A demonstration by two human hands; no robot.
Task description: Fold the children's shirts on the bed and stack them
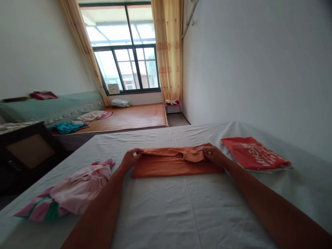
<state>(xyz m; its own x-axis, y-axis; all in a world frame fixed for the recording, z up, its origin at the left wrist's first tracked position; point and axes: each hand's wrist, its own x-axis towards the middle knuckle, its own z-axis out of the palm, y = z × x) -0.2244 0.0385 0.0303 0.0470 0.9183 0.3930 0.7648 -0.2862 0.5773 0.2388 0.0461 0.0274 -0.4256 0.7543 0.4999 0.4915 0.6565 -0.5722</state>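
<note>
An orange garment (171, 166), partly folded into a wide strip, lies on the white sheet (166, 214) in front of me. My left hand (131, 158) pinches its far left corner with closed fingers. My right hand (213, 154) grips the bunched fabric at its far right edge. Both forearms reach forward over the sheet. A folded red cloth (255, 154) with white print lies just right of my right hand.
A crumpled pink and green garment (70, 193) lies at the left on the sheet. Beyond are a low bed with a woven mat (135, 116), a dark cabinet (26, 148), a small stool (173, 104), a window and a wall on the right.
</note>
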